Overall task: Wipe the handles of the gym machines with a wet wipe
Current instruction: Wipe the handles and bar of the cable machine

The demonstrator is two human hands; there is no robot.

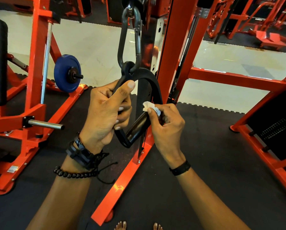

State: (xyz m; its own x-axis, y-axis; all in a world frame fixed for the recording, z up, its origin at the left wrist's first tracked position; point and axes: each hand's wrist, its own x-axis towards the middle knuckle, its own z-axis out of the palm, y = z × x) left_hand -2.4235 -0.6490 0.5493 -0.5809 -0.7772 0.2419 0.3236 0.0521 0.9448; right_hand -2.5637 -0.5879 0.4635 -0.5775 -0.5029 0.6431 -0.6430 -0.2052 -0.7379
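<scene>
Gym | your left hand (105, 112) grips the stirrup (153, 87), steadying it | right hand (165, 123) pinches wipe (149, 107) against the grip (138, 127).

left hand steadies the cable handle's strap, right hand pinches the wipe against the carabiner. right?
Not quite. The head view shows the right hand pinching the wipe against the handle's grip bar, not the carabiner, which hangs above, untouched. The rest holds: the left hand grips the handle's strap.
</scene>
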